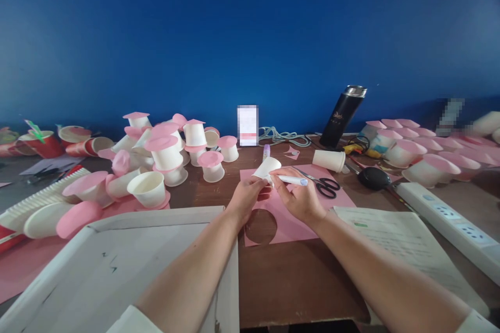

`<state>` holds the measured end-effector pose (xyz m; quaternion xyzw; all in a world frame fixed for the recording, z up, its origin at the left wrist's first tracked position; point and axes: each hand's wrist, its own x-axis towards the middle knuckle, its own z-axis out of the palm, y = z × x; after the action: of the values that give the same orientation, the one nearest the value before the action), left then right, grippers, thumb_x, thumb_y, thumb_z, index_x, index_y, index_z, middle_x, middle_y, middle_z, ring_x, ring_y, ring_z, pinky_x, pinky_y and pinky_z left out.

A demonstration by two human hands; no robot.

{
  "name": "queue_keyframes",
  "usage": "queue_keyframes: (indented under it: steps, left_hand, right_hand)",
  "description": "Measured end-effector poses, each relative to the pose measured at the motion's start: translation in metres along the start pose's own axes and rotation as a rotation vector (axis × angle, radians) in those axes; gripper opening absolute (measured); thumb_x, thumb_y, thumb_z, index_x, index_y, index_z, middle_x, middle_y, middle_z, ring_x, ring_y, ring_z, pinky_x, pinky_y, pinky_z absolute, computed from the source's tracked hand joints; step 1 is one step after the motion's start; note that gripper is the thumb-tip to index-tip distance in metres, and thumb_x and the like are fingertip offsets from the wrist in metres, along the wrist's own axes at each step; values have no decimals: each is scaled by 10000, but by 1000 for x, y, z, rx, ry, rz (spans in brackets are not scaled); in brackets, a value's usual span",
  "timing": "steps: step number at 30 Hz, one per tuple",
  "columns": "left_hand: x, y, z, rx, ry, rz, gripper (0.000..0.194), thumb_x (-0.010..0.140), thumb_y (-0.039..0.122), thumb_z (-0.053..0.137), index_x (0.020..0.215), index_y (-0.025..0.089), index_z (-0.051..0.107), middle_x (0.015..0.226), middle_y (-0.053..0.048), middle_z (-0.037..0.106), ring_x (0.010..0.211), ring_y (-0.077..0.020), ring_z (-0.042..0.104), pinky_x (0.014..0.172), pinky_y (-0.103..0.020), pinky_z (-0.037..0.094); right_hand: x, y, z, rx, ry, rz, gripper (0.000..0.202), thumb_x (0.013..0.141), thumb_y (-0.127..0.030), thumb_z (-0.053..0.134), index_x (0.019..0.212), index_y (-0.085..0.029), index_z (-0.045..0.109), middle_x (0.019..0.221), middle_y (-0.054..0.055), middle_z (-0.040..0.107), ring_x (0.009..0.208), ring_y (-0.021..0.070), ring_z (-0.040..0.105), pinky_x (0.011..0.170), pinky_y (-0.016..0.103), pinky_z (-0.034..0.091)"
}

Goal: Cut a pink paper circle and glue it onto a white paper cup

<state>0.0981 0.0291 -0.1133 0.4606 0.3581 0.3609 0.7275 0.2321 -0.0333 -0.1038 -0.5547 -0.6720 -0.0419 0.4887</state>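
Observation:
My left hand [250,196] is closed around the lower part of a white paper cup [266,167], which is tilted in front of me. In my closed right hand [299,195] is a white pen [292,179] with a purple end; its tip is close to the cup, hidden by my fingers. Below both hands lies a sheet of pink paper [297,223] with a round hole cut near its left side. Black-handled scissors [328,187] rest on the sheet beside my right hand. Just behind the cup stands a purple-and-white tube [266,151], perhaps a glue stick.
White cups with pink paper discs [166,151] crowd the left, with more [429,161] at right. A loose cup [328,160] lies beyond the scissors. Around me are a black flask [340,117], a power strip [449,223], a written sheet [390,239] and a white box lid [148,265].

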Motion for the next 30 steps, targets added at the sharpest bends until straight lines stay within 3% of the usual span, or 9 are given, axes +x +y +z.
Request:
queue_keyframes:
  steps: [5, 16, 21, 25, 30]
  left_hand:
    - [-1, 0, -1, -27, 14, 3, 190, 703, 283, 693, 694, 104, 628, 701, -59, 626, 666, -130, 594, 707, -288, 481]
    - [-1, 4, 3, -150, 41, 3, 202, 662, 255, 743, 703, 73, 664, 677, -66, 639, 668, -123, 602, 703, -274, 502]
    - [-2, 5, 3, -163, 24, 21, 215, 640, 262, 763, 673, 81, 652, 675, -55, 633, 686, -125, 605, 707, -271, 507]
    - [-3, 5, 3, -176, 39, 22, 214, 640, 262, 764, 664, 81, 651, 661, -51, 631, 678, -122, 603, 726, -280, 511]
    - [-2, 6, 3, -203, 21, 30, 184, 643, 223, 752, 692, 65, 672, 682, -63, 647, 674, -118, 605, 704, -261, 511]
  right_hand:
    - [2, -5, -4, 39, 70, -13, 122, 903, -220, 518, 950, -194, 627, 890, 60, 687, 828, 198, 639, 769, 344, 496]
    - [1, -2, -3, -40, 41, 45, 150, 908, -271, 511, 938, -201, 640, 929, 68, 694, 839, 208, 651, 759, 337, 507]
    - [2, -3, -3, -29, 3, 14, 151, 904, -270, 516, 949, -200, 642, 941, 69, 704, 866, 213, 654, 783, 342, 512]
    - [2, -4, -3, -56, 49, 13, 166, 909, -277, 504, 941, -195, 644, 918, 79, 702, 862, 225, 651, 785, 366, 508]
    - [2, -2, -2, -17, -10, -19, 143, 899, -257, 518, 933, -205, 647, 939, 70, 709, 872, 217, 660, 793, 349, 517]
